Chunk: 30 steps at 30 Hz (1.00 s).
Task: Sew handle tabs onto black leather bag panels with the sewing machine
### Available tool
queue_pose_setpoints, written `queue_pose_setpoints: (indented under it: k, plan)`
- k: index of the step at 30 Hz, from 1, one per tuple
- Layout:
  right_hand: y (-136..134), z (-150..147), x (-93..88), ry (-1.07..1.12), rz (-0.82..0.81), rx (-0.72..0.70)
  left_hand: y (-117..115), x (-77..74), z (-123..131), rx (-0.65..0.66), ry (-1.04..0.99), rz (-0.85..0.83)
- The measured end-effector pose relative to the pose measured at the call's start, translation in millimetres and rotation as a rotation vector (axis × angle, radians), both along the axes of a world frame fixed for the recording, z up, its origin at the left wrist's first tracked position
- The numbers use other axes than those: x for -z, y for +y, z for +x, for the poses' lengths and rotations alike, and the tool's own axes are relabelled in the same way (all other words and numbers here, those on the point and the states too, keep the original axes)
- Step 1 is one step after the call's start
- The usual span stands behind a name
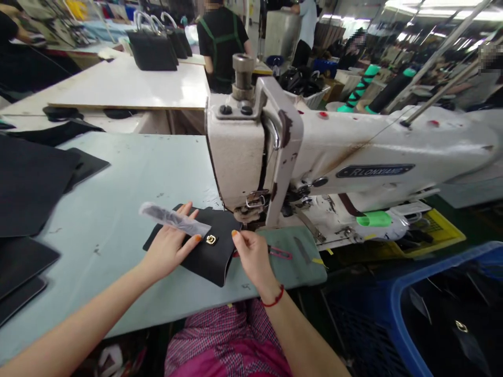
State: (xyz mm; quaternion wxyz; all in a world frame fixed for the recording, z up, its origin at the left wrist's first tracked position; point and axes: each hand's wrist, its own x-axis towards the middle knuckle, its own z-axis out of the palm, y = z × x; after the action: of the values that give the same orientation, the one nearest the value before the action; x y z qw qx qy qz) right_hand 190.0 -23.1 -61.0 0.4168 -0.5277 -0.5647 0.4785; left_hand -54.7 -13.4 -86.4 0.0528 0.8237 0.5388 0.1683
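A black leather piece (214,254) with a small gold clasp (211,239) lies on the pale blue table (118,209) beside the needle of a white sewing machine (251,152). My left hand (171,246) rests on the piece's left part, fingers spread, with a clear plastic strip (173,219) lying across them; I cannot tell whether it is gripped. At the piece's right edge near the presser foot (245,214) is my right hand (253,254), fingers pinched on that edge.
Stacks of black panels (27,193) lie at the table's left. A blue crate (444,309) with dark goods stands at the right. Behind, a white table (129,86) carries black handbags (153,47), and people work further back.
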Motion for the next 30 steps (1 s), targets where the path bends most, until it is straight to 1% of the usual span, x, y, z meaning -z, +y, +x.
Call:
queue_pose_setpoints:
  k: [1,2,4,6,8,10,12,15,17,18,20,22,27,30]
  plan:
    - [-0.1,1.7,0.4,-0.004,0.003,-0.01,-4.4,-3.1,5.2,-0.027,0.042,-0.01]
    - [0.1,3.3,0.6,-0.008,0.008,-0.017,-13.5,-5.8,9.6,-0.049,0.082,-0.022]
    - [0.7,6.0,0.8,-0.014,0.022,-0.033,-38.1,-10.6,14.5,-0.074,0.138,-0.037]
    - [1.6,7.4,1.3,-0.009,0.037,-0.045,-57.7,-14.8,15.6,-0.088,0.143,-0.024]
    - [2.4,7.9,2.1,0.009,0.042,-0.051,-61.6,-17.4,15.8,-0.063,0.103,0.006]
    - [3.1,8.2,2.5,0.023,0.036,-0.06,-48.4,-18.5,16.1,0.027,0.048,0.038]
    - [3.5,9.0,2.0,0.023,0.032,-0.074,-24.8,-19.0,16.2,0.147,0.024,0.07]
    - [3.7,11.0,0.1,0.017,0.034,-0.083,9.2,-21.6,16.5,0.342,0.07,0.097]
    - [3.6,12.5,-0.7,0.026,0.035,-0.085,21.3,-24.2,17.7,0.413,0.107,0.077]
    - [3.5,13.5,-0.9,0.031,0.034,-0.09,23.6,-25.6,18.8,0.421,0.115,0.06]
    - [3.7,15.8,-1.1,0.036,0.027,-0.108,22.1,-28.2,22.5,0.392,0.118,0.027]
    - [4.5,19.0,-1.8,0.03,0.015,-0.13,15.3,-31.0,28.3,0.335,0.12,0.011]
    - [10.2,28.0,-8.3,0.015,-0.015,-0.162,-5.3,-39.6,47.1,0.169,0.178,0.021]
    - [14.9,31.5,-11.3,0.014,-0.042,-0.182,-12.9,-45.1,56.3,0.086,0.216,0.021]
